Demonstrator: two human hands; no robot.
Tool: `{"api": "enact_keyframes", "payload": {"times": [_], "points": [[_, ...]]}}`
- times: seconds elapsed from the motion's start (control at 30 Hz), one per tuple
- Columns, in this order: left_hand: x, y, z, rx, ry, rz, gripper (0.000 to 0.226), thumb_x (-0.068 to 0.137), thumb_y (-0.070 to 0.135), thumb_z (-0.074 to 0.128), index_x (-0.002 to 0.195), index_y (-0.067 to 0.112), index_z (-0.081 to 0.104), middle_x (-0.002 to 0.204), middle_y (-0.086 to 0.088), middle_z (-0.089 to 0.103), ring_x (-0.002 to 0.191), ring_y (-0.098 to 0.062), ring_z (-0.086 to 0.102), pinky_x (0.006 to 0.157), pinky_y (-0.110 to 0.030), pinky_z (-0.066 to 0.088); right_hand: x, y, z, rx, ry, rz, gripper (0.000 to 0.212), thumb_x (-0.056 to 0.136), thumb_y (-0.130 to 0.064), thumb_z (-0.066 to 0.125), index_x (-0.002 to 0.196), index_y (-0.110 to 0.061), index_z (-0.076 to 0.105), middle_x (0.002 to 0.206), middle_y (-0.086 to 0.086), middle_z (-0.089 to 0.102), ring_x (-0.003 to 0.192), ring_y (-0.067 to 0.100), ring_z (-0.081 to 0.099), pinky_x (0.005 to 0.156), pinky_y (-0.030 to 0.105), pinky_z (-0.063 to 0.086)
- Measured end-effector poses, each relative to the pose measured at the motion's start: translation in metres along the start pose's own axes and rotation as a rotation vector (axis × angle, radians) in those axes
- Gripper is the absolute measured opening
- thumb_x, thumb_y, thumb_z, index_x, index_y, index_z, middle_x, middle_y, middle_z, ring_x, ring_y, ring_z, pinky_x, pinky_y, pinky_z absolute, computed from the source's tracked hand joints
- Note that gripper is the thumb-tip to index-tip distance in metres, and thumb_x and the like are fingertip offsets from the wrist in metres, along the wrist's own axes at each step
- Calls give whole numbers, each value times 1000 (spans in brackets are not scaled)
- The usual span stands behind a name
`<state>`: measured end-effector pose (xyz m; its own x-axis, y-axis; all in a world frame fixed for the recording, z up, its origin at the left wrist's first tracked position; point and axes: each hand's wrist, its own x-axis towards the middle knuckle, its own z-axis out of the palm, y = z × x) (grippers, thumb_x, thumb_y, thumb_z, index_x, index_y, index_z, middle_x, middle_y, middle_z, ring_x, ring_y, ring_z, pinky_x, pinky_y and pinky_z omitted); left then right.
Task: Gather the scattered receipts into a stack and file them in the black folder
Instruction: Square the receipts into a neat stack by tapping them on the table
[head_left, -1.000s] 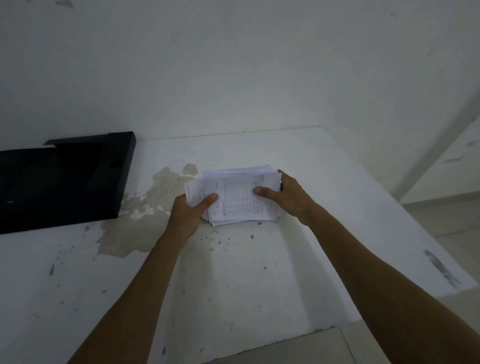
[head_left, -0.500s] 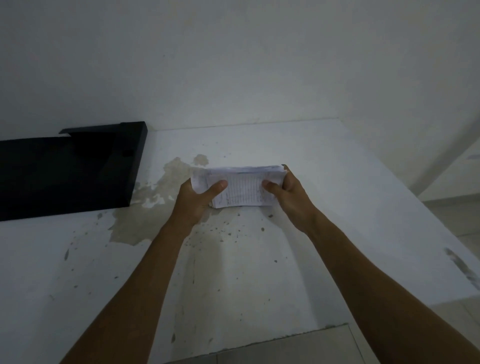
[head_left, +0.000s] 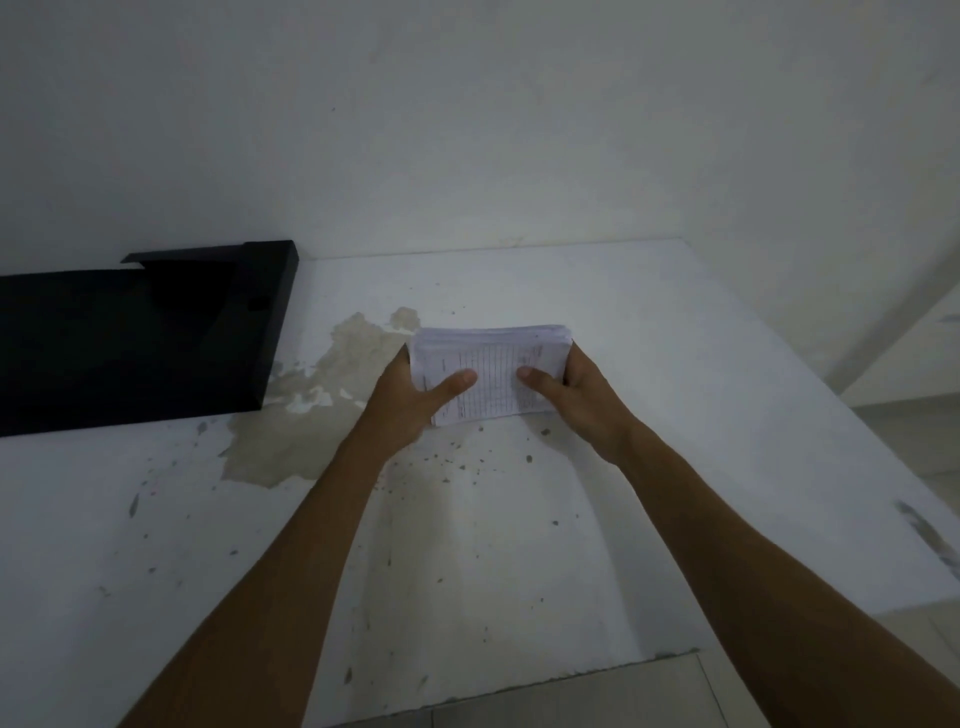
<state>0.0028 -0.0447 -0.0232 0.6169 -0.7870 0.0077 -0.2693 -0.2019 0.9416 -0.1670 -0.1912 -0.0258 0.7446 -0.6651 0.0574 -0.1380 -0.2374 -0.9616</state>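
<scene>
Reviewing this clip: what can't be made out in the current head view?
- Black folder: cut off by the left edge; interior too dark to see.
- Receipts: print too small and blurred to read.
- Left hand and right hand: the fingers are hidden behind the stack.

- One stack of receipts (head_left: 491, 374), held as a single bundle; the sheets in it are too many and too close to count.
- One black folder (head_left: 140, 338).
- Two hands: left hand (head_left: 415, 400), right hand (head_left: 576, 395).
- One white worktop (head_left: 675, 415).
</scene>
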Motion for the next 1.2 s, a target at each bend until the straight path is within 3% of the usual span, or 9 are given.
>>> {"api": "enact_keyframes", "payload": {"times": [0.1,0.23,0.37,0.47,0.67,0.8,0.97,1.07,1.2], "points": [[-4,-7,1,185,-8,10,100,58,80,65,139,28,40,133,2,59,122,-23,58,101,-46,50,-2,4,2,-34,-5,-21,48,102,-26,58,146,-13,44,137,4,59,118,12,60,84,10,55],[-8,-4,4,238,56,45,84,71,73,57,136,24,39,130,0,60,119,-25,58,104,-47,46,-3,8,1,-80,18,-56,47,104,-26,54,148,-13,41,139,4,58,125,16,57,98,21,54],[-9,-9,5,487,27,127,86,75,78,37,134,17,46,127,-3,63,117,-26,59,105,-44,39,-6,10,3,-98,8,-40,47,106,-27,51,149,-12,40,139,4,57,124,16,57,88,11,54],[-8,-11,3,364,-5,112,73,88,69,31,134,15,47,122,0,63,114,-24,60,107,-44,40,-6,5,2,-104,13,-21,42,105,-30,51,143,-13,46,131,3,61,116,18,62,76,17,59],[-15,-7,-3,80,27,132,36,97,33,55,128,15,59,114,5,66,99,-9,64,81,-23,55,-9,-5,-1,-69,22,5,34,103,-30,56,135,-18,55,117,-15,65,103,-4,62,75,7,53],[-15,-4,-11,99,172,202,31,90,29,67,118,17,60,97,12,65,86,0,63,65,-10,52,-5,-7,-3,-113,95,-20,32,100,-26,62,131,-16,60,113,-8,67,97,2,63,73,7,52],[-15,-20,-11,342,21,116,32,93,33,61,113,9,60,90,-6,67,83,-25,64,80,-41,55,-7,7,2,-188,53,68,38,98,-31,65,131,-12,62,116,1,69,101,17,65,79,24,50],[-15,-24,-7,413,67,144,23,95,32,58,87,10,56,61,6,49,58,-15,48,71,-37,44,-7,5,2,-248,56,88,37,100,-34,62,128,-10,64,115,5,69,100,22,65,77,24,49],[-16,-11,-10,148,-10,98,32,97,32,55,124,14,57,99,3,64,84,-13,61,67,-21,50,-7,-3,-3,-160,31,118,30,98,-34,65,116,-11,68,108,8,73,93,22,69,75,28,58]]}}
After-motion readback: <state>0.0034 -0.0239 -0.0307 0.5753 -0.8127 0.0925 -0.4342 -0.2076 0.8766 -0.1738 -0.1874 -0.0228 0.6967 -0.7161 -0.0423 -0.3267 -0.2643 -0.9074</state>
